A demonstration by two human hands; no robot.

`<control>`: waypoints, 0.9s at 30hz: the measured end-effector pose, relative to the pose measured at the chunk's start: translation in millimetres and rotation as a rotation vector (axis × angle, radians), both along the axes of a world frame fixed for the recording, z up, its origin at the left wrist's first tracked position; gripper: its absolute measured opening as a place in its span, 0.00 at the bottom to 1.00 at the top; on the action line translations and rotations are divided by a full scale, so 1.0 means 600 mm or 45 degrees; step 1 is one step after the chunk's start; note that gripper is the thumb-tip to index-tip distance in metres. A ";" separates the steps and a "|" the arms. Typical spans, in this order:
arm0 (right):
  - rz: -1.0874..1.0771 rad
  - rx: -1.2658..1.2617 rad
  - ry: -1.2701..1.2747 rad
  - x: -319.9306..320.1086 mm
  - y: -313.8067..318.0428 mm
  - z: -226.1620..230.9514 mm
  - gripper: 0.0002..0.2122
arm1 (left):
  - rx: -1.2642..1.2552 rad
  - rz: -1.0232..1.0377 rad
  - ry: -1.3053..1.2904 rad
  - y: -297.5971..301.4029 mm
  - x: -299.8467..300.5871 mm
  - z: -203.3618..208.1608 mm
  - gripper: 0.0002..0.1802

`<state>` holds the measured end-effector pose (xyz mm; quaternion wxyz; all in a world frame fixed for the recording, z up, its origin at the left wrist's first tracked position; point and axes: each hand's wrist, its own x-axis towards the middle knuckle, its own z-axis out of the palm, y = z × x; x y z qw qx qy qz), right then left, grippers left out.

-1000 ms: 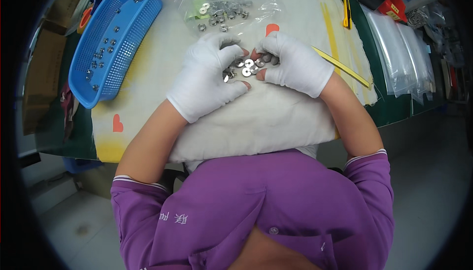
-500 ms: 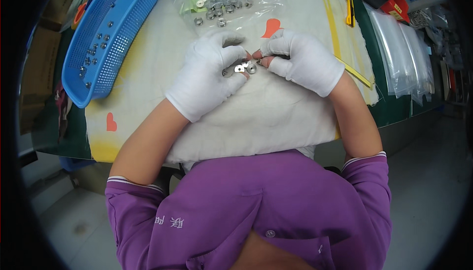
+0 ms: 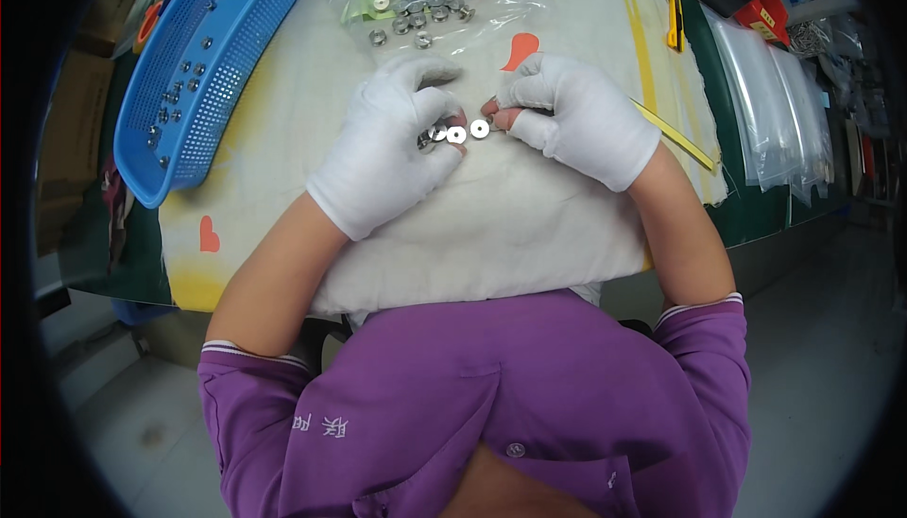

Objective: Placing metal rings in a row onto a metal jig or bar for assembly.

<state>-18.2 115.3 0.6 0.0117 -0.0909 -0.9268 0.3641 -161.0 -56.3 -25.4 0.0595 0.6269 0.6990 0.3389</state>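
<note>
Both my hands wear white gloves with bare fingertips, over the pale cloth. My left hand (image 3: 385, 145) curls its thumb and fingers round several small shiny metal round parts; one flanged disc (image 3: 456, 134) with a centre hole shows at its fingertips. Just right of it, another round metal part (image 3: 480, 128) with a hole faces up at the fingertips of my right hand (image 3: 567, 113), whose thumb and forefinger pinch its far side. Beyond the hands, a clear plastic bag (image 3: 491, 22) holds many similar metal parts.
A blue perforated basket (image 3: 241, 74) with several metal parts stands at the left. On the right lie a yellow box cutter (image 3: 675, 19), a yellow strip (image 3: 682, 140) and clear plastic bags (image 3: 770, 102). White cloth (image 3: 274, 187) with orange hearts covers the green table.
My hands have drawn slightly apart, the left one shifting left. The metal parts between them have shifted: one disc is now by the right fingertips, the others in the left hand.
</note>
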 end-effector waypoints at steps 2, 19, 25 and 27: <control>-0.016 0.045 0.062 0.000 0.000 -0.009 0.10 | -0.024 0.019 -0.068 0.000 0.002 0.005 0.11; 0.152 0.184 0.360 -0.016 -0.018 -0.014 0.08 | -0.158 0.048 -0.003 -0.015 -0.017 0.030 0.10; 0.081 0.431 0.407 -0.025 -0.020 -0.024 0.07 | -0.172 0.042 0.022 -0.016 -0.016 0.031 0.11; 0.076 0.318 0.366 -0.020 -0.020 -0.023 0.09 | -0.141 0.063 0.016 -0.014 -0.011 0.033 0.11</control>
